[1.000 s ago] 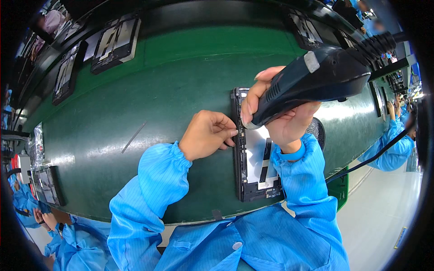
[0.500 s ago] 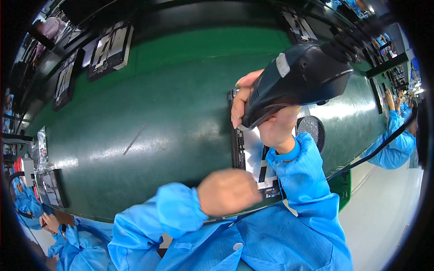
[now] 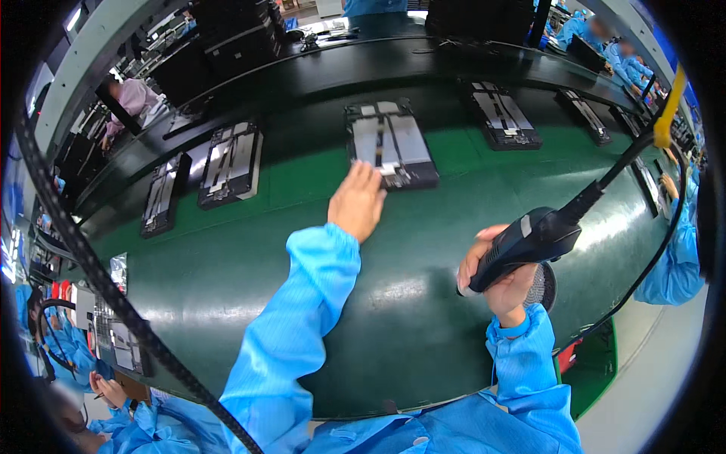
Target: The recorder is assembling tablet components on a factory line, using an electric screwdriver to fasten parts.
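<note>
My left hand [image 3: 357, 198] reaches forward with its fingers stretched out. Its fingertips rest on the near left corner of an opened tablet [image 3: 408, 144], black-framed with pale battery panels, lying on the far green strip. In my right hand [image 3: 505, 278] is a black corded electric screwdriver [image 3: 522, 246], my fingers wrapped round its lower body. It tilts up to the right toward its cable; its tip is hard to make out. Just behind the right hand sits a round dark dish [image 3: 546, 286] with a grainy grey inside, partly covered by the hand.
More opened tablets lie on the far strip, left [image 3: 231, 163] and right [image 3: 501, 115]. A thick black cable [image 3: 113, 295] crosses the left side. Another black cable [image 3: 643, 299] hangs at the right above a green bin [image 3: 594, 371]. Co-workers in blue sleeves [image 3: 662, 265] sit at both sides.
The tablet before me has moved away to the far strip, my left hand now at its edge. The right hand with the screwdriver is lower and farther right. The view has tilted up.
</note>
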Tool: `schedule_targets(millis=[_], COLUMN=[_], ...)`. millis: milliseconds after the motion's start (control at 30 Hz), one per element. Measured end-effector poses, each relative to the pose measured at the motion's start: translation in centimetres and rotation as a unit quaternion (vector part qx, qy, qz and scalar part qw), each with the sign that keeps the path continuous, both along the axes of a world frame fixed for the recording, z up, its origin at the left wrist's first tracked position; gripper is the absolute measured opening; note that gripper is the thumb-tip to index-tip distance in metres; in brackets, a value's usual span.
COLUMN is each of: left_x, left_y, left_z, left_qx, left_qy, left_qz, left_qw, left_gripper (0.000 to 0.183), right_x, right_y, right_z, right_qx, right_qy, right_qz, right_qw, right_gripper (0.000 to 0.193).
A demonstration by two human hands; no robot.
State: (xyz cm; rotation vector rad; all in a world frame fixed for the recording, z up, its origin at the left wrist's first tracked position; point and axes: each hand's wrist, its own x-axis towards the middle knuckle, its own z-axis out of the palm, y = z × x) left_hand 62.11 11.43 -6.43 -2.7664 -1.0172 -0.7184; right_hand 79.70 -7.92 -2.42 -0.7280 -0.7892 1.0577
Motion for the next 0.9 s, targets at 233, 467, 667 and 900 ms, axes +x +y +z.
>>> schedule_targets(millis=[233,467,667,900], left_x=[-6.0,-13.6,-13.5,-6.0], left_y=[-2.2,-9.1,-7.9,-9.9], left_z=[7.3,8.3,6.7,7.3], left_qx=[-0.188,-0.255,-0.232,-0.338], left_qy=[0.178,0.193,0.222,0.253], left_qz=[0.135,0.177,0.085,-0.033], left_qw=[0.956,0.931,0.943,0.906], left_gripper=[0.050,0.042,0.032,0.015], right_x=[1.2,2.2,3.1,6.1], right_y=[-1.1,-0.4,-0.3,1.6], right_z=[-3.8,-1.9,-3.1,-1.6], right_qx=[-0.008,-0.065,-0.049,0.084], right_qy=[-0.071,-0.097,-0.056,-0.135], right_qz=[-0.003,-0.015,0.015,-0.028], right_qw=[0.997,0.993,0.997,0.987], right_gripper=[0.084,0.090,0.083,0.038])
